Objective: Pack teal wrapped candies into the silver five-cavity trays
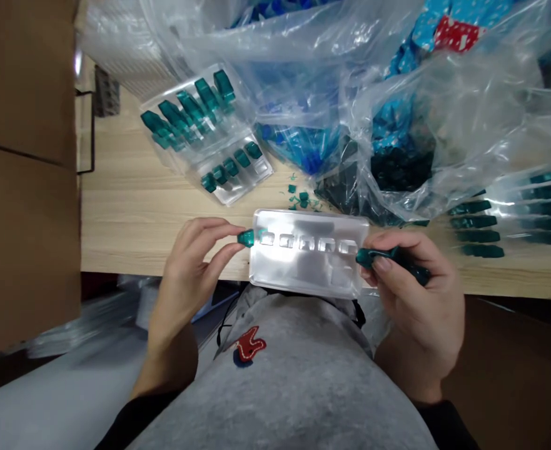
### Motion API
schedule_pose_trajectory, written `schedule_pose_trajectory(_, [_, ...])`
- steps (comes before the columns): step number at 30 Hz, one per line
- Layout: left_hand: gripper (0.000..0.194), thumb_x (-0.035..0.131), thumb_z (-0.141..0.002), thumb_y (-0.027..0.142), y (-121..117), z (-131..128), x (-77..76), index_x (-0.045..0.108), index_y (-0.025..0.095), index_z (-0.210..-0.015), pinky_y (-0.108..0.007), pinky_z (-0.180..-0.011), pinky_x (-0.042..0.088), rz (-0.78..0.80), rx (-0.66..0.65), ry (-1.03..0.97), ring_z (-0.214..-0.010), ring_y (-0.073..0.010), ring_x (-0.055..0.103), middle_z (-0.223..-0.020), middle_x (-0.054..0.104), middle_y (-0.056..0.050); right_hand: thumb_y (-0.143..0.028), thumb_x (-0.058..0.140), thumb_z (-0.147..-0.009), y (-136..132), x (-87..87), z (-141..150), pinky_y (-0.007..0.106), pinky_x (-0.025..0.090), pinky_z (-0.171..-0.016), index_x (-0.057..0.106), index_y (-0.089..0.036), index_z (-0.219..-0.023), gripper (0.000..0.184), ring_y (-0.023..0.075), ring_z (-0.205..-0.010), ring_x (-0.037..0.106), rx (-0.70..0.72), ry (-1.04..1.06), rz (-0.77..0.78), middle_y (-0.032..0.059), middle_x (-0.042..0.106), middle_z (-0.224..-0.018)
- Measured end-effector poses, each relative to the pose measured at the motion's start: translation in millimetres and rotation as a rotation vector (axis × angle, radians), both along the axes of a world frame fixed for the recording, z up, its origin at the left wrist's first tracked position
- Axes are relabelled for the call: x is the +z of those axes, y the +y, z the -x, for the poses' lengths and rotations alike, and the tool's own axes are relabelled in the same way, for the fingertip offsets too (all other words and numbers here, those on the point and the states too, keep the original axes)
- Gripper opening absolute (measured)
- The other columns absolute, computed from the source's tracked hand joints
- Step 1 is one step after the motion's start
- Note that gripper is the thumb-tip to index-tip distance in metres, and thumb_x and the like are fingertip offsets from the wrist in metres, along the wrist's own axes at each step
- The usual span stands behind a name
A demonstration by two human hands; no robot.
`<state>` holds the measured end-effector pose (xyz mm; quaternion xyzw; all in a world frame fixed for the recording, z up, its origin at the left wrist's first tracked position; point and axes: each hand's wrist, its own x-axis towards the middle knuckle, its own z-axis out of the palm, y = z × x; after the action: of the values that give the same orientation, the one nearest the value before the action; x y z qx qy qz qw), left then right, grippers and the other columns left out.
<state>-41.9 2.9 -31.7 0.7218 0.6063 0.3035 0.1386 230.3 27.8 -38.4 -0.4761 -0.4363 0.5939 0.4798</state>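
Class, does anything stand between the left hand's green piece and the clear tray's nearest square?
Between the green piece and the square lies the tray edge; a small green mark there may be a reflection. No other obstacle shows.

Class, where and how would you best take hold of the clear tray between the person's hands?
Likely by the short rims of the clear tray, one hand coming from each side. Its long sides run left to right, with a row of five hollows between those ends. The left hand holds a green piece and the right hand holds green plastic, so free both first.
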Motion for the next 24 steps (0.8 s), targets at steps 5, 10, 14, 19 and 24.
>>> schedule_pose_trajectory(5, [0.016,0.063,-0.094,0.022,5.6,-7.8,-1.6,0.064,0.021,-0.110,-0.029,-0.082,0.052,-0.060,-0.136,0.163,-0.090,-0.0158,0.063,-0.097,0.068,-0.002,-0.023,0.074,-0.088,-2.0,-3.6,0.1,0.014,0.050,-0.062,0.076,-0.032,-0.097,0.013,0.0047,-0.068,0.064,0.025,-0.034,0.000,-0.0068,0.070,-0.087])
schedule_pose_trajectory(10, [0.022,0.064,-0.093,0.018,10.5,-15.0,-1.8,0.063,0.020,-0.115,-0.030,-0.081,0.051,-0.091,-0.204,0.207,-0.090,-0.0171,0.064,-0.097,0.070,-0.003,-0.025,0.074,-0.088,-1.8,-3.2,1.8,0.015,0.050,-0.062,0.076,-0.033,-0.098,0.013,0.0050,-0.070,0.066,0.055,-0.063,-0.022,-0.0072,0.071,-0.087])
schedule_pose_trajectory(14, [0.020,0.064,-0.093,0.022,12.2,-12.2,-5.9,0.065,0.021,-0.113,-0.032,-0.079,0.051,-0.131,-0.217,0.304,-0.088,-0.0191,0.062,-0.095,0.071,-0.004,-0.020,0.074,-0.087,-0.5,0.4,8.1,0.013,0.050,-0.061,0.075,-0.031,-0.096,0.014,0.0043,-0.066,0.065,0.081,-0.086,-0.034,-0.0076,0.071,-0.083])
schedule_pose_trajectory(19, [0.026,0.063,-0.095,0.031,11.6,-10.7,-3.8,0.063,0.024,-0.120,-0.038,-0.084,0.051,-0.089,-0.218,0.275,-0.097,-0.0224,0.062,-0.105,0.069,-0.006,-0.017,0.076,-0.084,-0.9,5.1,24.6,0.012,0.051,-0.059,0.074,-0.030,-0.096,0.018,0.0030,-0.062,0.064,0.127,0.054,0.027,-0.0078,0.073,-0.086])
schedule_pose_trajectory(24, [0.036,0.065,-0.093,0.021,3.5,-34.3,11.2,0.059,0.027,-0.128,-0.032,-0.092,0.053,-0.015,-0.216,-0.202,-0.108,-0.0174,0.062,-0.114,0.066,-0.002,-0.015,0.078,-0.080,-1.8,14.4,36.0,0.014,0.052,-0.059,0.072,-0.026,-0.090,0.016,0.0036,-0.057,0.061,0.150,0.179,0.082,-0.0084,0.068,-0.071])
